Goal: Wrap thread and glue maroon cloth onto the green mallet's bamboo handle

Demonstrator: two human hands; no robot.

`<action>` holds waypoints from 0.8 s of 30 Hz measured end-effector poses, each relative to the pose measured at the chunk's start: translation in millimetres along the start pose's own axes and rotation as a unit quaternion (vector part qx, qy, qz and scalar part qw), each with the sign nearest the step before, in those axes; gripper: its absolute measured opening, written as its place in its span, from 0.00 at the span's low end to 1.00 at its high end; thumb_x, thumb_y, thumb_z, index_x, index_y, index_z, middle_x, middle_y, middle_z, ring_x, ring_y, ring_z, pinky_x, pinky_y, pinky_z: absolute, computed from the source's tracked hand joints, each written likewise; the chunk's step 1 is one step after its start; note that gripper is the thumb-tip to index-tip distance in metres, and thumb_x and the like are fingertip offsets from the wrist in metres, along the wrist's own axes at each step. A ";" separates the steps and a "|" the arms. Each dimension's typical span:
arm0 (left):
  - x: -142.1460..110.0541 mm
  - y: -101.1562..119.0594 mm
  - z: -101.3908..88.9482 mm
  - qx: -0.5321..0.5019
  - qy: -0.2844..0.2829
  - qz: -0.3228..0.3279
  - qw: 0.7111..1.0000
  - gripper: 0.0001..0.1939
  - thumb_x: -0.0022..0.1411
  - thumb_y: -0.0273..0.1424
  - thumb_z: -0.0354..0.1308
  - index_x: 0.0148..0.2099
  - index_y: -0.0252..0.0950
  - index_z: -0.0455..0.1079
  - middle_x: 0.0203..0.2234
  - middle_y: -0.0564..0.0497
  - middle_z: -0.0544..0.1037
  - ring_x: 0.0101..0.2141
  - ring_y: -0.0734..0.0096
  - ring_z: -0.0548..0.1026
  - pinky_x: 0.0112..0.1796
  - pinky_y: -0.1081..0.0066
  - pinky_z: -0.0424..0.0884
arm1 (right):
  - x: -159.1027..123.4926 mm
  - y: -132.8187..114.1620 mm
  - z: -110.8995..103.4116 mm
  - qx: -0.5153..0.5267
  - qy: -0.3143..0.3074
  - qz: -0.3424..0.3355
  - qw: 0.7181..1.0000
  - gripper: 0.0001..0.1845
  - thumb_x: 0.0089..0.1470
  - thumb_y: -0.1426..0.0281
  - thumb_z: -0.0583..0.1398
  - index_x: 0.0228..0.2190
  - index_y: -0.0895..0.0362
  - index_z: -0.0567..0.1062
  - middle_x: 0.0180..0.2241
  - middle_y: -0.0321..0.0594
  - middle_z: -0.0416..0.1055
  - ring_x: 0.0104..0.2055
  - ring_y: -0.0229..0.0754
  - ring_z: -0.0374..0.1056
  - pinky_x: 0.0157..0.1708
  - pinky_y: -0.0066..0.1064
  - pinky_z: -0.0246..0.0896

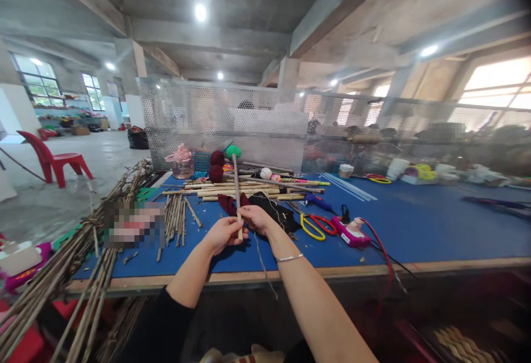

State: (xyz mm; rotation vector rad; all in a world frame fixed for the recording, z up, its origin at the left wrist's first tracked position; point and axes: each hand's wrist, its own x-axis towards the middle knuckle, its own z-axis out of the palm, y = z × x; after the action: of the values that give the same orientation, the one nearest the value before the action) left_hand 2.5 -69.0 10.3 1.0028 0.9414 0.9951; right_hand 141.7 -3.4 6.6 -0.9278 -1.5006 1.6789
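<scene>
Head view, stick: green ball at far end, over blue table.
Left hand: fingers closed round near end.
Right hand: pinching slightly farther up.
Grip: apparently steadying; any regrip calls for one anchoring hand.

Craft workshop, bare concrete beams overhead, blue-topped workbench strewn with cut sticks, yellow-handled scissors, yarn balls, perforated metal partition along its far edge

Under a grey concrete ceiling with beams and bright lamps, a perforated metal screen backs the blue tabletop. A red chair stands on the pale, seemingly smooth floor; gridded windows glow at left.
</scene>
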 end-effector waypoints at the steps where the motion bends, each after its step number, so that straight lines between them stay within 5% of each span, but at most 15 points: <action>1: 1.5 -2.1 -1.0 0.017 0.016 0.012 1.000 0.15 0.46 0.35 0.65 0.33 0.31 0.67 0.21 0.50 0.74 0.21 0.77 0.73 0.22 0.78 0.68 | -0.7 0.2 0.3 -0.004 0.011 -0.005 1.000 0.17 0.41 0.59 0.62 0.22 0.58 0.63 0.09 0.22 0.50 0.09 0.25 0.39 0.10 0.23 0.28; 4: 5.0 -6.2 -3.3 0.047 0.053 0.038 0.997 0.19 0.40 0.36 0.67 0.30 0.30 0.66 0.17 0.54 0.71 0.18 0.80 0.69 0.23 0.77 0.68 | -3.4 -1.2 0.7 -0.009 0.026 -0.004 1.000 0.17 0.40 0.59 0.62 0.22 0.58 0.63 0.08 0.20 0.46 0.09 0.25 0.37 0.10 0.22 0.28; 9: 1.6 -2.5 -0.4 0.029 0.001 0.022 0.999 0.18 0.41 0.38 0.66 0.30 0.30 0.67 0.21 0.49 0.75 0.22 0.76 0.73 0.25 0.78 0.68 | -4.8 -3.1 0.8 0.003 -0.020 0.040 0.999 0.18 0.41 0.59 0.62 0.29 0.58 0.67 0.09 0.20 0.46 0.10 0.25 0.36 0.11 0.21 0.28; 17: 5.9 -7.7 -1.9 0.062 0.044 0.052 0.996 0.17 0.42 0.37 0.66 0.30 0.30 0.67 0.17 0.54 0.71 0.18 0.79 0.70 0.19 0.80 0.65 | 4.1 6.5 3.7 -0.033 0.036 0.005 0.999 0.17 0.40 0.57 0.61 0.25 0.58 0.65 0.09 0.23 0.52 0.08 0.26 0.41 0.09 0.22 0.31; 24: 3.0 -1.1 -3.4 -0.051 0.015 -0.001 0.999 0.09 0.51 0.29 0.61 0.34 0.29 0.69 0.26 0.46 0.76 0.23 0.77 0.74 0.23 0.79 0.70 | -0.8 -0.8 0.8 0.031 -0.017 0.009 0.999 0.16 0.41 0.61 0.63 0.26 0.59 0.66 0.13 0.25 0.57 0.10 0.24 0.42 0.10 0.21 0.30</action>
State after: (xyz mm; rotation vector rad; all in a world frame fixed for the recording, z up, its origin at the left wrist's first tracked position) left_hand 0.3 -65.6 7.8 0.9032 0.9062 1.0488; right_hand 141.5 -4.4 7.5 -0.8869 -1.4587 1.7512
